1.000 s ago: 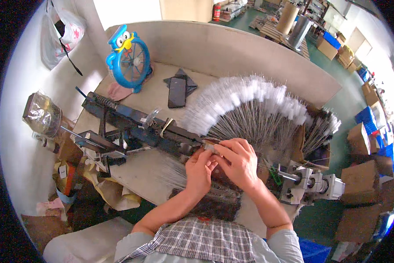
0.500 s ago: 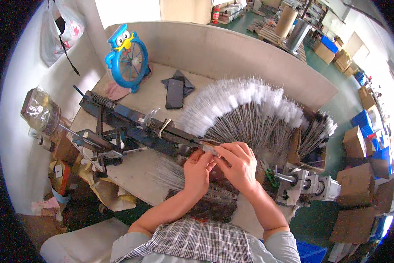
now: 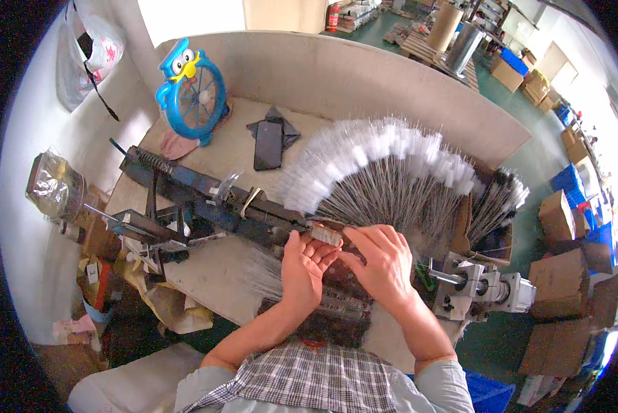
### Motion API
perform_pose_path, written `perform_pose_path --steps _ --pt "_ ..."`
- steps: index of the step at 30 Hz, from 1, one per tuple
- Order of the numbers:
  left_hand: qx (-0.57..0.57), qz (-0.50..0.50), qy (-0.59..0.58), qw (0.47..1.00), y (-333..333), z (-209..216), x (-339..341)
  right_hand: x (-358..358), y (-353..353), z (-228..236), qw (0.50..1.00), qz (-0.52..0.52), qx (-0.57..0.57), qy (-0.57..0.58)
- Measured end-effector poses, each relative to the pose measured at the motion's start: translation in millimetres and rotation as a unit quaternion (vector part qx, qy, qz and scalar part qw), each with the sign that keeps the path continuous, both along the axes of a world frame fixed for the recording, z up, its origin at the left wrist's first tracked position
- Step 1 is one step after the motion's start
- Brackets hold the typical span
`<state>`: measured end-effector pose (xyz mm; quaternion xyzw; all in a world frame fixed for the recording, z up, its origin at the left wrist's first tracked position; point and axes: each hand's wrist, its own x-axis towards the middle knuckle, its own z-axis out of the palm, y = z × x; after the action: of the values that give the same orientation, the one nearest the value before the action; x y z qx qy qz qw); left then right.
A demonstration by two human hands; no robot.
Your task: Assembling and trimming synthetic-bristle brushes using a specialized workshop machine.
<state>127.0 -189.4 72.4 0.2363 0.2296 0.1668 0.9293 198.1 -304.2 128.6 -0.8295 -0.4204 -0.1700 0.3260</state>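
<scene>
A small light-coloured metal block (image 3: 326, 235) sits at the right end of a long dark metal fixture (image 3: 212, 199). My left hand (image 3: 302, 272) is palm up just below it, fingers loosely bent and apart, thumb raised; whether the fingertips touch the block I cannot tell. On the other side, my right hand (image 3: 383, 265) has its index finger at the block's right end and its thumb apart, lower down. No held thing shows in either hand. Behind them fans a large bundle of thin wire-stemmed brushes (image 3: 391, 175) with white bristles. More thin wires (image 3: 257, 272) lie left of my left hand.
A blue bird-shaped fan (image 3: 195, 96) and a phone (image 3: 268, 144) stand and lie on the table's far side. A motor-like metal unit (image 3: 484, 288) is at the right edge, near a box of dark brushes (image 3: 494, 213). A low partition (image 3: 309, 72) borders the back.
My fingers have loosened from around the metal block; the left palm has turned up, and the right thumb and index finger have parted. The whole view has shifted slightly.
</scene>
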Motion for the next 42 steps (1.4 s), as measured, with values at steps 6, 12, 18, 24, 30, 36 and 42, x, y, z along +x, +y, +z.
perform_pose_path --steps 6,12,18,24,30,36,42 --pt "0.045 -0.042 0.021 0.998 0.1 9.2 -8.1 -6.7 -14.0 -9.4 0.998 0.004 -0.056 0.01" --pt "0.109 -0.086 0.03 0.99 -2.5 5.6 -9.4 1.5 -24.3 -4.9 1.0 0.024 -0.019 0.001" --pt "0.204 -0.125 0.036 0.97 14.9 0.7 -52.1 -31.3 -62.7 -32.7 0.981 0.014 -0.1 0.164" --pt "0.177 0.186 0.208 0.944 142.0 -78.4 -143.6 -38.1 -89.1 -76.4 0.931 0.019 -0.279 0.237" --pt "0.216 0.335 0.312 0.863 266.2 -76.9 -218.8 -30.3 -91.0 -47.8 0.942 -0.003 -0.272 0.196" --pt "0.189 0.391 0.341 0.834 265.6 -81.9 -209.3 -39.4 -97.5 -44.9 0.931 -0.057 -0.291 0.214" --pt "0.068 0.213 0.176 0.959 150.9 -107.1 -151.3 -43.4 -103.9 -68.9 0.919 -0.082 -0.323 0.213"
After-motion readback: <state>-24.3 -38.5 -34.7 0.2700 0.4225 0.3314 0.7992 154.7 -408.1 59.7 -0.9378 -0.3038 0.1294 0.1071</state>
